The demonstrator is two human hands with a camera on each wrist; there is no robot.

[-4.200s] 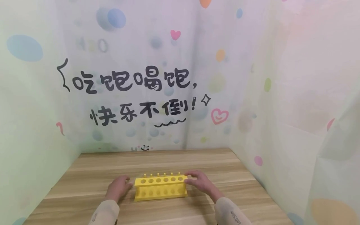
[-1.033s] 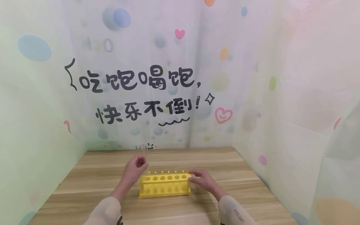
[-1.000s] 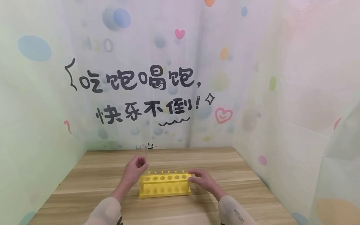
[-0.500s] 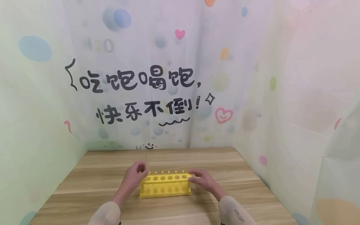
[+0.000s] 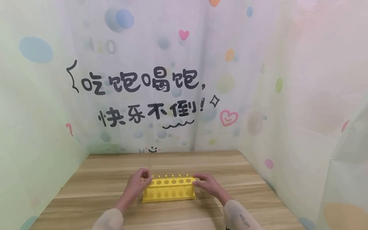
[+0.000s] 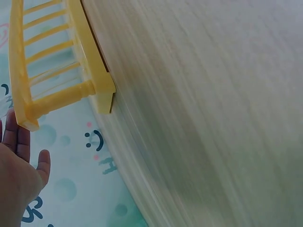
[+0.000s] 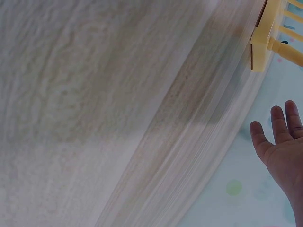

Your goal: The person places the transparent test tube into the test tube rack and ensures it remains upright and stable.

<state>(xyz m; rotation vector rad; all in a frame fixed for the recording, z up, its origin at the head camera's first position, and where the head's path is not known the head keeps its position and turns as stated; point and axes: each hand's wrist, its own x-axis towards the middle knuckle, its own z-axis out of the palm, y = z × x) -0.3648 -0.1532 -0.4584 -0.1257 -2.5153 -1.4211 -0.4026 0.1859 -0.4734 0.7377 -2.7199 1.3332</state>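
Observation:
A yellow test tube rack [image 5: 172,186] with a row of round holes and short pegs behind them stands on the wooden table. My left hand [image 5: 136,182] pinches a clear test tube [image 5: 149,164] upright at the leftmost hole. Its upper part sticks out above my fingers. Between the rack's upper and lower plates, a faint clear outline shows near the end post [image 6: 64,100] in the left wrist view. My right hand [image 5: 209,185] holds the rack's right end between thumb and index finger. In the right wrist view its other fingers [image 7: 280,124] reach out loosely.
Wood-grain table [image 5: 166,217] spreads around the rack. A pale curtain [image 5: 161,48] with coloured dots, hearts and dark writing closes off the back. Similar sheets line the left and right sides.
Since a second ago my left hand has moved down with the test tube, bringing it lower at the leftmost hole. Earlier, that hand was beside the rack without a visible tube. My right hand stays put.

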